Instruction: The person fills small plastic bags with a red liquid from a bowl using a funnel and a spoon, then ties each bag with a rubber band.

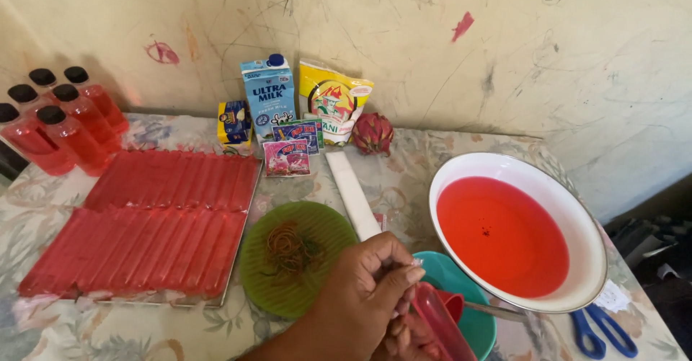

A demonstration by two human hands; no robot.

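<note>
Left hand (pixel 364 289) pinching slim plastic tube (pixel 441 325) of glossy red liquid; right hand hidden, grip untellable; blue carton (pixel 268 96) behind.

The wide white enamel basin of red liquid (pixel 522 235) fills the right side of the floral-clothed table (pixel 404 181), with blue-handled scissors (pixel 602 332) just beneath its rim. On the left, the metal tray of red filled plastic tubes (pixel 144 228) and the cluster of black-capped red bottles (pixel 61 119) block passage. Between them lie the green plastic plate of rubber bands (pixel 295 256) and a long white strip (pixel 352 194); bare cloth stays open beside the strip. Cartons and packets (pixel 288 109) line the wall.
</note>
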